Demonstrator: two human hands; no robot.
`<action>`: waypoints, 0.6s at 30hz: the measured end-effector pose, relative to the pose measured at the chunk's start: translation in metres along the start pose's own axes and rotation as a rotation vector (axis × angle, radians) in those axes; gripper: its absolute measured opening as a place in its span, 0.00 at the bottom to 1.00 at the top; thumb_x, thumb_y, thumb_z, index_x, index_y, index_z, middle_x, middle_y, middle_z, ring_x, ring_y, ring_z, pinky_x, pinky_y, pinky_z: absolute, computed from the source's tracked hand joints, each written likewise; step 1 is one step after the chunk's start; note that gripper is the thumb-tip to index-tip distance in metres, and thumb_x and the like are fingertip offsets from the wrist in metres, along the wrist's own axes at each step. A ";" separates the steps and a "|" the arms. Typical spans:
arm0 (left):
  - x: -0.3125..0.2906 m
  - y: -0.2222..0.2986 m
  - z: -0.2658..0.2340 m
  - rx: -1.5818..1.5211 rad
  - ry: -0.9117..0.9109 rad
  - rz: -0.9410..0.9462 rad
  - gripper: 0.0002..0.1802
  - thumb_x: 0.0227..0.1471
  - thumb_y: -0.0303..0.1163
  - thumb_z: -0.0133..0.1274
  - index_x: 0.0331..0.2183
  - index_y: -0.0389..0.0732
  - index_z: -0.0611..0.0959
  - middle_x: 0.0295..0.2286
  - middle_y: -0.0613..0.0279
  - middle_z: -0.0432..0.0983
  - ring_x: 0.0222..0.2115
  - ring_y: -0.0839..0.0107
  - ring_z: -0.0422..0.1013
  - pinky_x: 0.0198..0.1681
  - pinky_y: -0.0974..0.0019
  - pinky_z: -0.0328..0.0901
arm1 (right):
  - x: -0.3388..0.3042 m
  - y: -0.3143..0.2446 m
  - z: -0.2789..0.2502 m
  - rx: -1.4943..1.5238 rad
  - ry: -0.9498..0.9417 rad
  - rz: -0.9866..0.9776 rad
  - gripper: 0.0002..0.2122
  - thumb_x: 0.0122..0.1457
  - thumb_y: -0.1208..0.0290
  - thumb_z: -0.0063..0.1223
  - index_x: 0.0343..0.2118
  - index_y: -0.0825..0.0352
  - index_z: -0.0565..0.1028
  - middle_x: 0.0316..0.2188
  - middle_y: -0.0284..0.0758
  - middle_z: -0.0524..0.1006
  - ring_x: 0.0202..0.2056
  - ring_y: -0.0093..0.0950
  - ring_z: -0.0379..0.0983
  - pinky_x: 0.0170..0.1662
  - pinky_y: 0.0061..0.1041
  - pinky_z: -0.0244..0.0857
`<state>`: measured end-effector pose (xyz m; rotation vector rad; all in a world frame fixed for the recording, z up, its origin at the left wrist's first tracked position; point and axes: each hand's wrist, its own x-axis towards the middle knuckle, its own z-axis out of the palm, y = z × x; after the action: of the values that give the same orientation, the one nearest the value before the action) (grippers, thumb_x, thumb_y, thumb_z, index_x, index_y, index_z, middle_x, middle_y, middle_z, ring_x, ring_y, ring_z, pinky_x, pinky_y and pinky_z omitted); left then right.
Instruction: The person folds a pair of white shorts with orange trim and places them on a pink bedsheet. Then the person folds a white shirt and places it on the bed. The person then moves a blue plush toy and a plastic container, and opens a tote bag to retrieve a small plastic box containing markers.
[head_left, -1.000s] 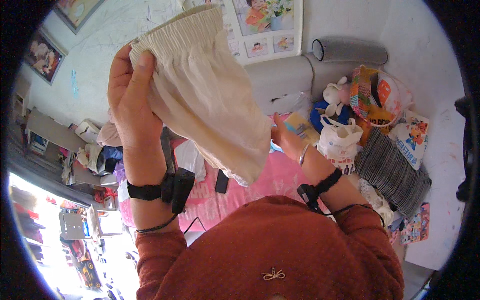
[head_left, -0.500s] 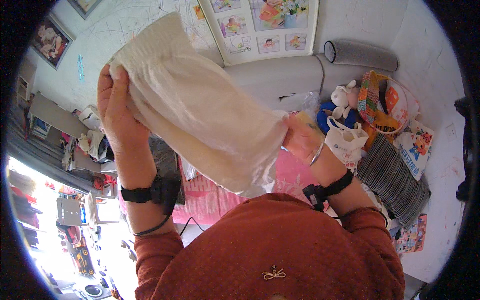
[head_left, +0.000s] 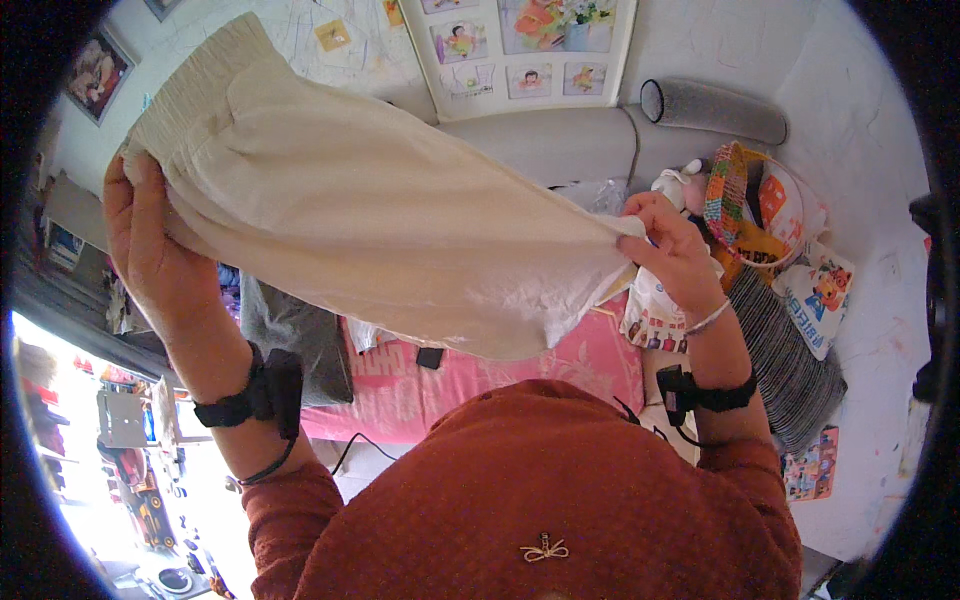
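Observation:
A pair of cream pants (head_left: pixel 400 200) with a gathered elastic waistband is stretched out in the air between my two hands. My left hand (head_left: pixel 150 225) pinches the edge of the waistband, thumb on the near face and the other fingers partly behind the cloth. At the other end, my right hand (head_left: pixel 675 250) grips a corner of the hem between thumb and fingers. The fabric slants down from upper left to the right and sags a little along its lower edge.
Below the cloth is a pink patterned cover (head_left: pixel 480 385) with a small black object (head_left: pixel 429 357) on it. A grey cushion (head_left: pixel 295 335) lies on the left. To the right are a striped cushion (head_left: pixel 785 360), a woven basket (head_left: pixel 728 195) and a grey bolster (head_left: pixel 715 110).
My hands have moved farther apart, the left toward the upper left and the right rightward and up. The pants are pulled out longer and flatter between them.

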<state>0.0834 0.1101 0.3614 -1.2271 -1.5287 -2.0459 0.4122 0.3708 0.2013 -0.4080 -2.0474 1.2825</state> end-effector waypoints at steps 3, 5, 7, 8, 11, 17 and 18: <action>0.002 0.010 -0.014 0.383 0.041 0.137 0.20 0.58 0.34 0.50 0.49 0.32 0.72 0.44 0.54 0.72 0.43 0.69 0.70 0.47 0.69 0.65 | -0.011 -0.014 -0.004 0.130 -0.106 -0.110 0.06 0.48 0.81 0.57 0.28 0.67 0.71 0.40 0.39 0.76 0.42 0.27 0.72 0.46 0.27 0.63; -0.002 0.022 -0.022 0.934 -0.060 0.611 0.20 0.58 0.34 0.49 0.47 0.32 0.74 0.43 0.52 0.73 0.44 0.65 0.70 0.48 0.65 0.65 | -0.018 -0.027 -0.016 0.105 -0.361 -0.076 0.06 0.47 0.77 0.59 0.25 0.67 0.71 0.38 0.41 0.77 0.40 0.31 0.73 0.44 0.28 0.64; -0.011 0.032 -0.020 1.091 -0.103 0.934 0.20 0.57 0.35 0.50 0.47 0.32 0.74 0.42 0.51 0.74 0.43 0.63 0.70 0.48 0.63 0.65 | -0.022 -0.038 -0.025 0.191 -0.531 -0.017 0.10 0.46 0.71 0.62 0.22 0.69 0.71 0.34 0.45 0.78 0.36 0.34 0.75 0.40 0.30 0.65; -0.019 0.032 -0.011 1.049 -0.206 1.032 0.20 0.56 0.35 0.50 0.47 0.32 0.74 0.42 0.52 0.74 0.43 0.63 0.70 0.48 0.63 0.65 | -0.023 -0.042 -0.028 0.266 -0.586 -0.031 0.10 0.47 0.71 0.62 0.23 0.69 0.71 0.34 0.43 0.78 0.35 0.33 0.74 0.39 0.30 0.64; -0.055 0.022 0.036 0.688 -0.636 1.019 0.22 0.55 0.36 0.51 0.48 0.33 0.74 0.41 0.53 0.74 0.42 0.63 0.70 0.47 0.63 0.65 | -0.016 -0.044 -0.019 0.632 -0.777 -0.079 0.11 0.51 0.66 0.59 0.28 0.69 0.73 0.34 0.41 0.78 0.34 0.32 0.75 0.37 0.30 0.65; -0.021 -0.035 0.087 0.606 -0.738 0.701 0.25 0.53 0.38 0.54 0.50 0.35 0.72 0.39 0.56 0.75 0.40 0.64 0.71 0.47 0.63 0.65 | -0.003 -0.025 0.094 0.910 -0.369 0.404 0.16 0.61 0.62 0.48 0.44 0.69 0.72 0.39 0.42 0.77 0.38 0.32 0.76 0.43 0.29 0.69; -0.005 -0.050 0.087 0.631 -0.685 0.587 0.25 0.53 0.38 0.54 0.50 0.36 0.72 0.38 0.56 0.75 0.39 0.64 0.71 0.47 0.63 0.65 | -0.017 -0.028 0.107 0.837 -0.453 0.426 0.16 0.61 0.61 0.48 0.45 0.68 0.71 0.41 0.42 0.76 0.39 0.32 0.75 0.44 0.28 0.68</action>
<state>0.0913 0.2056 0.3312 -1.8722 -1.6015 -0.7121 0.3531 0.2760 0.1891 -0.1605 -1.5683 2.5161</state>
